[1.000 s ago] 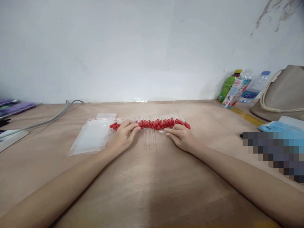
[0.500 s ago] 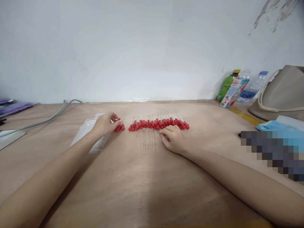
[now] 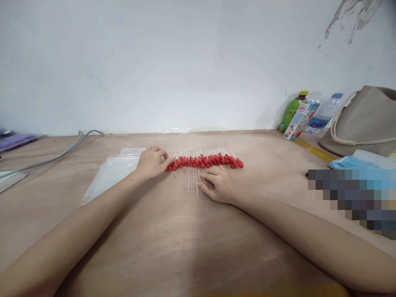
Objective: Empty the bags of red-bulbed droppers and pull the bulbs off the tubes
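Two uneven layers of droppers with red bulbs (image 3: 201, 161) lie in a row, their thin clear stems pointing to the wall. My left hand (image 3: 153, 162) is at the row's left end, with thumb and fingers closed around red bulbs that it partly covers. Below the row, several thin, clear rods (image 3: 189, 181) lie side by side; their exact kind is too fine to make out. My right hand (image 3: 220, 185) rests on the table at their right side, fingers bent and pinched at the rightmost thin rod. Beside my left wrist lie clear zip bags (image 3: 108, 175).
On the wooden table (image 3: 173, 247), a grey cable (image 3: 62, 154) runs at the left near a purple item (image 3: 18, 142). Back right stand a green bottle (image 3: 292, 111), a carton (image 3: 298, 121), a water bottle (image 3: 324, 113) and a beige bag (image 3: 361, 123). A blue mask (image 3: 343, 162) lies in front.
My left hand has moved right, bringing red bulbs from beside the bags to the row's left end. My right hand has shifted slightly left and nearer, along the thin rods.
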